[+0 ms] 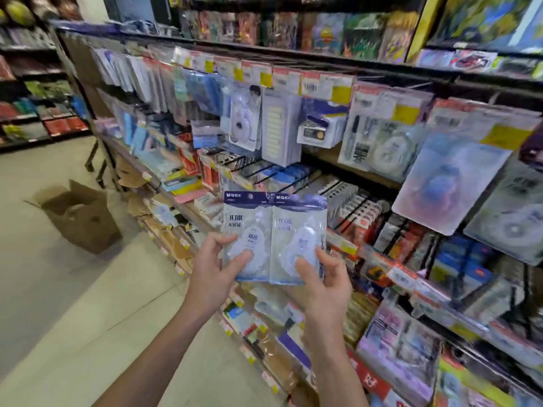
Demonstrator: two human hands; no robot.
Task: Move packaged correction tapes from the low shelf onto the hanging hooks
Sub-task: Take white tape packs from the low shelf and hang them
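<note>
Two clear packaged correction tapes with purple header strips are held side by side in front of the shelving. My left hand grips the left packet, thumb on its front. My right hand grips the right packet the same way. Both packets are upright, their edges touching. Black hanging hooks jut out of the rack just above and behind the packets, several of them bare. More correction tape packets hang higher up.
Stationery packets hang densely along the rack to the right and left. Low shelves below my hands hold boxed goods. An open cardboard box stands on the floor of the aisle at the left.
</note>
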